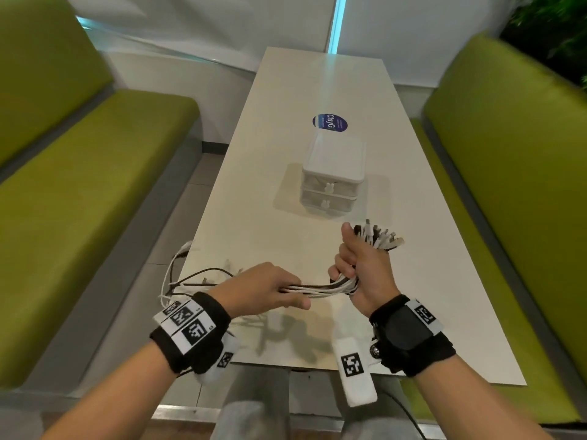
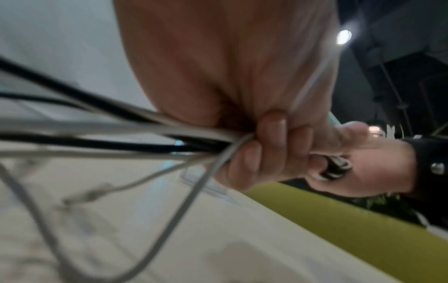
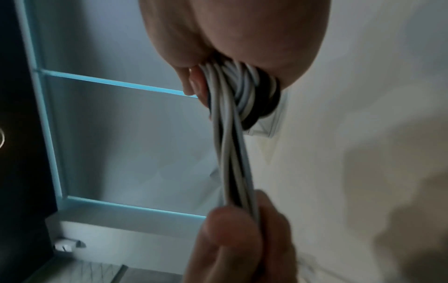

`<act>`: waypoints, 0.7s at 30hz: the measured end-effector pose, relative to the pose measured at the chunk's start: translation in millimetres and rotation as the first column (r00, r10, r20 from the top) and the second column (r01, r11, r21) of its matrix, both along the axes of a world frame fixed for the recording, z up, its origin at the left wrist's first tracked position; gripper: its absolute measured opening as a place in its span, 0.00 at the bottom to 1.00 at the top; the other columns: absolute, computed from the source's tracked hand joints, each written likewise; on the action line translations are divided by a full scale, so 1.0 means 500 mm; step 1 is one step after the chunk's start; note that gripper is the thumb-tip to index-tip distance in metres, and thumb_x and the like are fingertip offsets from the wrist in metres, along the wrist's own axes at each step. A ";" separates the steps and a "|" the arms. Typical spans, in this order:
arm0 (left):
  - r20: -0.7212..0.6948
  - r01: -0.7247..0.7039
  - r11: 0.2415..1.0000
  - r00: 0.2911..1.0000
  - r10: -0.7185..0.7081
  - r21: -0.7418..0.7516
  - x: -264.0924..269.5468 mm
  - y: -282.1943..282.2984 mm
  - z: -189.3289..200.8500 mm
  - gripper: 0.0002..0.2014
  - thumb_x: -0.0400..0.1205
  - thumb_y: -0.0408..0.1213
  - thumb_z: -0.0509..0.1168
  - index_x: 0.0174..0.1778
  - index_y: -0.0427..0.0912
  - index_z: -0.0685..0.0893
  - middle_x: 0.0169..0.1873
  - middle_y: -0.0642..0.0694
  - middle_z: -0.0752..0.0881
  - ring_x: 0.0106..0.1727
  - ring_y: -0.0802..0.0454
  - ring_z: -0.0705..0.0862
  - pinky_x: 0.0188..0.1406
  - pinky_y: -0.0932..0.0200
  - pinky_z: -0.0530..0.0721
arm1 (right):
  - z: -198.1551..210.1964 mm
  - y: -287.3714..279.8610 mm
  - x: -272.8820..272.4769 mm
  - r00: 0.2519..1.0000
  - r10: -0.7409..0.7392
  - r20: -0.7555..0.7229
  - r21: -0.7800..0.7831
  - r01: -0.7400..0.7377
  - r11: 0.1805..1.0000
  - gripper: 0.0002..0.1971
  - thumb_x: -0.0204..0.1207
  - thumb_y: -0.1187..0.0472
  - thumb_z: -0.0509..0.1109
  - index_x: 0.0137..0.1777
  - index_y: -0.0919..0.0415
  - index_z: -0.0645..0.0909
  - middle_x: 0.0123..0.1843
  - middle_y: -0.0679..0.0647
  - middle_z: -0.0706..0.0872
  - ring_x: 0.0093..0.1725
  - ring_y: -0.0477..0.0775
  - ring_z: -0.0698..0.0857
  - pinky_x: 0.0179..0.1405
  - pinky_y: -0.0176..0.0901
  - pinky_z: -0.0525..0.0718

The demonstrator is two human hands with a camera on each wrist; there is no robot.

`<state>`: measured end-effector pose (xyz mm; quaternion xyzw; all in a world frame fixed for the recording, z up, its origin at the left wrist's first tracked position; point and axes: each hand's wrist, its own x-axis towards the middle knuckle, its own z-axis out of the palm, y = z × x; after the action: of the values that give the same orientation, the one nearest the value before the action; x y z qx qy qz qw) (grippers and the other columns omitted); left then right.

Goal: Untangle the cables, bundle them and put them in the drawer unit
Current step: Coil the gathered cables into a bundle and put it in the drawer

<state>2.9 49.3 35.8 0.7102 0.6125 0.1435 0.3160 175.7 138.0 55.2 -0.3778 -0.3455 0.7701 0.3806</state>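
Observation:
A bunch of white and black cables (image 1: 317,287) runs between my two hands above the near part of the table. My right hand (image 1: 359,265) grips the bunch in a fist, and the plug ends (image 1: 381,238) fan out above it. My left hand (image 1: 270,290) holds the same strands a little to the left, fingers curled round them (image 2: 257,153). Loose tails (image 1: 178,274) trail off the table's left edge. In the right wrist view the cables (image 3: 230,134) look twisted together between the hands. The white drawer unit (image 1: 332,179) stands mid-table, both drawers closed.
The pale table (image 1: 254,185) carries a round blue sticker (image 1: 330,122) behind the drawer unit. Green benches (image 1: 79,201) flank it on the left and on the right (image 1: 524,154). A white wall closes the far end.

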 end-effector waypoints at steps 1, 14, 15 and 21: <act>-0.061 0.018 0.998 0.998 -0.014 0.063 -0.003 -0.002 0.003 0.25 0.75 0.69 0.60 0.30 0.50 0.75 0.21 0.53 0.74 0.26 0.60 0.74 0.29 0.61 0.66 | -0.001 0.003 0.002 0.997 0.035 0.063 0.061 -0.039 0.997 0.17 0.79 0.58 0.73 0.31 0.56 0.71 0.21 0.50 0.59 0.16 0.48 0.60 0.21 0.42 0.71; -0.169 -0.065 0.989 0.982 0.088 0.135 -0.016 0.023 0.025 0.31 0.71 0.74 0.54 0.33 0.46 0.79 0.22 0.50 0.77 0.28 0.56 0.74 0.28 0.57 0.67 | 0.019 0.015 0.040 0.783 0.551 -0.288 0.074 -0.556 0.828 0.18 0.75 0.54 0.75 0.39 0.58 0.66 0.21 0.46 0.66 0.17 0.44 0.70 0.25 0.37 0.74; -0.171 -0.061 0.990 0.982 0.083 0.130 -0.016 0.025 0.024 0.30 0.73 0.73 0.55 0.33 0.46 0.79 0.22 0.50 0.77 0.28 0.56 0.74 0.28 0.58 0.66 | 0.017 0.014 0.041 0.787 0.544 -0.290 0.086 -0.545 0.834 0.19 0.74 0.54 0.76 0.39 0.59 0.66 0.21 0.47 0.66 0.17 0.45 0.71 0.27 0.37 0.74; -0.208 -0.014 0.993 0.977 0.038 0.117 -0.017 0.024 0.014 0.36 0.69 0.78 0.47 0.38 0.47 0.81 0.22 0.51 0.75 0.28 0.57 0.73 0.28 0.59 0.65 | 0.020 0.006 0.041 0.821 0.486 -0.299 0.135 -0.468 0.873 0.15 0.75 0.54 0.75 0.37 0.58 0.71 0.21 0.47 0.62 0.17 0.45 0.70 0.47 0.48 0.87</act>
<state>-5.4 61.5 43.0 0.7302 0.6425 0.1069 0.2066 196.1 141.2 65.1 -0.1369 -0.3828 0.8822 0.2376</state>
